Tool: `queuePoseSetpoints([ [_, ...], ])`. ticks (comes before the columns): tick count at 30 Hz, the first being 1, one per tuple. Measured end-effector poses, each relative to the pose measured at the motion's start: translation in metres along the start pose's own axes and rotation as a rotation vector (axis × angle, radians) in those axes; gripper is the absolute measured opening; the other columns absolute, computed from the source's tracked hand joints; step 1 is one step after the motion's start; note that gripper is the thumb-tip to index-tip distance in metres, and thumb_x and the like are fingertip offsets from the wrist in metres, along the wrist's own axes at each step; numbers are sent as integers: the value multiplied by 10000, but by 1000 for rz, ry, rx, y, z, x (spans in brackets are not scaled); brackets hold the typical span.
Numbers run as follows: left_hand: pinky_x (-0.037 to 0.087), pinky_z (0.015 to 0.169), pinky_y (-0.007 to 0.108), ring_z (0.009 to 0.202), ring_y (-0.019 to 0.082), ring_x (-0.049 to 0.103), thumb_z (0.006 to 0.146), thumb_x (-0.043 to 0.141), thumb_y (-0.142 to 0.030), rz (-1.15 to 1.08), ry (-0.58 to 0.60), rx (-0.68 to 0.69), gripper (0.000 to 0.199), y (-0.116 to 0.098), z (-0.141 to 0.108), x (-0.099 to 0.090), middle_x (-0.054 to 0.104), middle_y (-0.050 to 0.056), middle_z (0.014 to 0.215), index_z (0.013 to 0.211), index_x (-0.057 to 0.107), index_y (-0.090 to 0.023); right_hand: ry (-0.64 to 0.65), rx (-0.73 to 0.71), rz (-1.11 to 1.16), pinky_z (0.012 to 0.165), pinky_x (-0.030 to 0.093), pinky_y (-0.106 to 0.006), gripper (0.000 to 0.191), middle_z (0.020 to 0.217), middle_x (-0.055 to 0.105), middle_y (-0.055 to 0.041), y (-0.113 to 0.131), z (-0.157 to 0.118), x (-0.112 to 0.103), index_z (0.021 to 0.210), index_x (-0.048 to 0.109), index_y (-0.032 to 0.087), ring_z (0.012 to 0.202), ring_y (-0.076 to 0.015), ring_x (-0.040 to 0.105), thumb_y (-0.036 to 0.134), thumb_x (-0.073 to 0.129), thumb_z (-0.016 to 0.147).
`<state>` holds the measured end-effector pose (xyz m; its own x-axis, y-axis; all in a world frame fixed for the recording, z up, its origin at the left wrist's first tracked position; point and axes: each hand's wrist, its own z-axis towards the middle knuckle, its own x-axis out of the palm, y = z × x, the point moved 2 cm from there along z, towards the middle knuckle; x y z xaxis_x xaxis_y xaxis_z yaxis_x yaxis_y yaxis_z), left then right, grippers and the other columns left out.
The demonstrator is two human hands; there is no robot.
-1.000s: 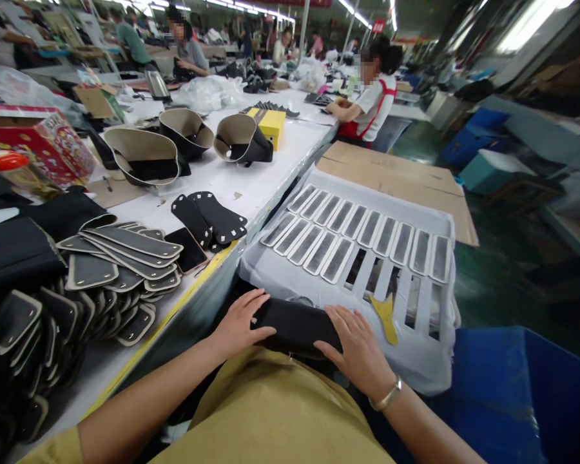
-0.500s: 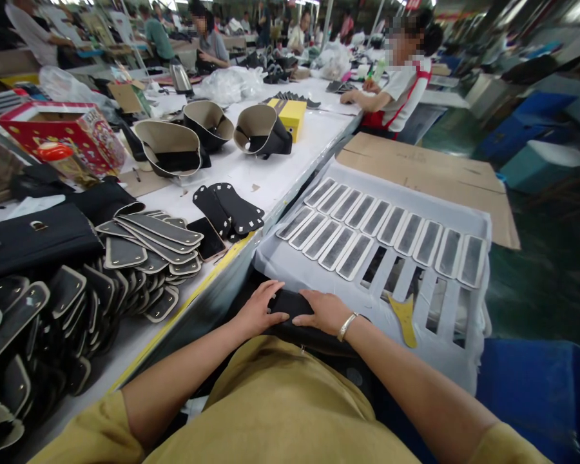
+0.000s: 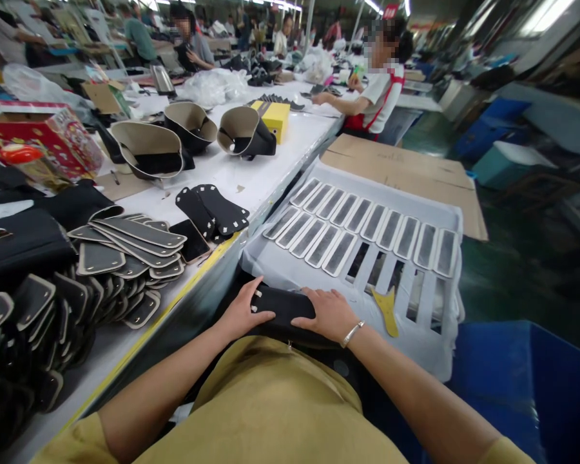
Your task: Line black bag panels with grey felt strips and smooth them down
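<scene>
A black piece (image 3: 281, 308) lies across my lap, with small white tabs at its left end. My left hand (image 3: 244, 309) grips that end, thumb on top. On the other end rests my right hand (image 3: 329, 314), a bracelet at its wrist, its thumb on the piece and its fingertips over the far edge. To the right, pale-edged dark strips (image 3: 338, 250) stand in two rows on a grey-white sheet (image 3: 319, 283), with a yellow forked piece (image 3: 386, 309) near them. Two black pieces with white tabs (image 3: 220, 209) lie on the table at left.
Stacked dark pieces with pale edges (image 3: 135, 238) fill the near left table (image 3: 174, 316). Behind them stand curved black shells (image 3: 147, 149), a yellow box (image 3: 273, 116) and a red box (image 3: 43, 138). Cardboard (image 3: 401, 171), a blue bin (image 3: 493, 386) and a person (image 3: 381, 96) are at right.
The view has swung slightly to the right. My hands are somewhat further apart on the black piece, and more of it shows between them. The person at right has an arm stretched further out.
</scene>
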<state>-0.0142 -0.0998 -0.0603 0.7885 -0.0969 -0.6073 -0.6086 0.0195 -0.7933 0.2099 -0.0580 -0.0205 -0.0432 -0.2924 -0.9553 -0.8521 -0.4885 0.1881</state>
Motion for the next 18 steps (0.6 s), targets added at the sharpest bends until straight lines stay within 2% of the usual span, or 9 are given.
queuePoseSetpoints([
  [2,296,1051,406,1220,253,392,692,664,-433,2,7,-14,811,-1,1,1,393,101,1329,1369,276,-211,45,44,9,953,305,-442,841,1146,596,-155,-20,-16,-2,1295,425,162,1064,-315,531,743,462,689],
  [5,327,1028,398,1179,241,432,705,652,-437,15,19,-27,788,-1,1,2,427,87,1287,1365,276,-228,100,101,79,863,383,-385,736,1128,604,-136,-41,-32,-3,1262,454,169,1018,-291,562,685,469,737],
  [10,341,1018,400,1193,245,426,733,618,-466,156,53,-10,751,-5,1,-2,402,113,1321,1356,293,-201,106,130,190,790,412,-336,632,1087,619,-110,-47,-33,1,1172,511,184,982,-267,578,653,489,749],
  [14,164,1076,502,1302,296,274,737,603,-505,458,44,198,715,-31,7,6,297,112,1432,1339,341,-220,106,130,223,744,407,-310,573,1025,639,-101,-46,-32,2,1085,550,189,928,-252,596,649,497,747],
  [16,103,1080,516,1283,285,310,730,600,-537,518,124,317,730,-49,11,20,363,102,1404,1338,341,-226,109,133,225,708,400,-300,543,986,650,-93,-47,-33,2,1054,560,195,894,-247,604,640,502,749],
  [18,124,1073,495,1220,272,393,693,611,-584,518,224,379,781,-64,16,37,463,105,1326,1326,355,-205,105,140,219,676,389,-295,512,946,661,-84,-48,-34,3,1030,568,200,863,-245,609,627,506,755],
])
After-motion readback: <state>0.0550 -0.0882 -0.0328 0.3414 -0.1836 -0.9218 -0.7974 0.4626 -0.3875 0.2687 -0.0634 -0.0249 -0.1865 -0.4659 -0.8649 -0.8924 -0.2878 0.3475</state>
